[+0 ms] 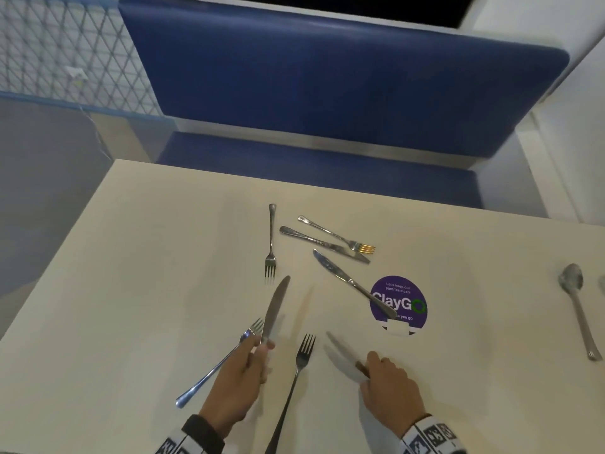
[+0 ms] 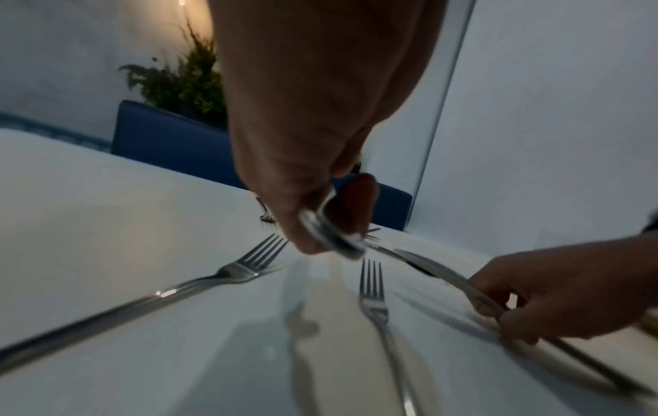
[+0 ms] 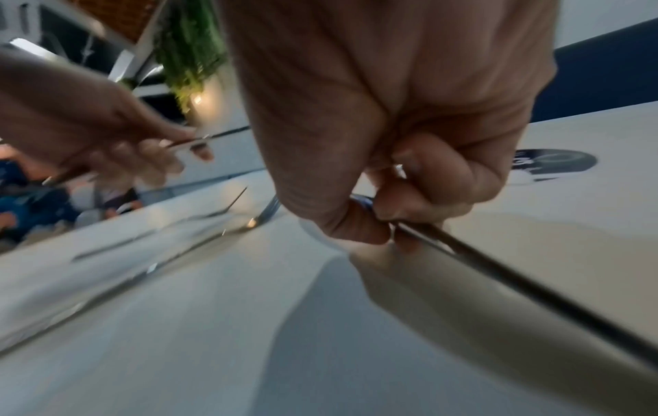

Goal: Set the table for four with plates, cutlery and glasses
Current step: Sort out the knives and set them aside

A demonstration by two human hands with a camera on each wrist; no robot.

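My left hand [image 1: 262, 350] grips the handle of a table knife [image 1: 276, 306], its blade raised and pointing away from me. A fork [image 1: 216, 365] lies flat on the cream table [image 1: 131, 290] just left of that hand. Another fork [image 1: 302, 358] lies between my hands, tines away. My right hand [image 1: 365, 368] pinches a second knife [image 1: 340, 355], blurred, low over the table. In the left wrist view the knife handle [image 2: 331, 236] sits in my curled fingers. The right wrist view shows the second knife's handle [image 3: 534, 287] running out from under my thumb.
Further out lie a fork [image 1: 271, 244], a gold-tined fork [image 1: 337, 235] and a knife [image 1: 324, 244]. Another knife [image 1: 353, 283] rests partly on a purple round sticker [image 1: 409, 290]. A spoon [image 1: 576, 309] lies at the right. A blue bench [image 1: 327, 93] stands beyond the far edge.
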